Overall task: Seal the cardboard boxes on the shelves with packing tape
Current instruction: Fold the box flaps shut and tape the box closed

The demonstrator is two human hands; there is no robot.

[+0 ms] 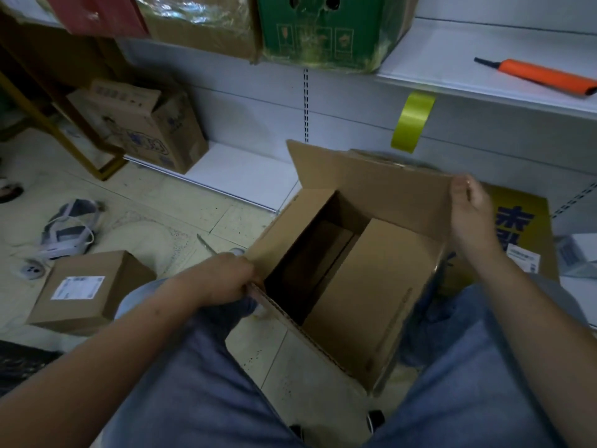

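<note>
An open brown cardboard box [365, 305] stands on the floor between my knees. One inner flap is folded down over its right half; the left half is dark and open. My left hand [226, 276] grips the near-left corner of the box. My right hand [468, 205] pinches the right end of the raised far flap [371, 179]. A strip of yellow-green packing tape [412, 121] hangs from the edge of the white shelf [452, 50] above the box. An orange-handled tool [542, 76] lies on that shelf at the right.
A green carton [323, 30] and a wrapped brown box [200, 24] stand on the upper shelf. A printed carton [145, 124] leans on the bottom shelf at left. A small labelled box [87, 289] and a headset [69, 231] lie on the floor left. A yellow box [520, 227] stands at right.
</note>
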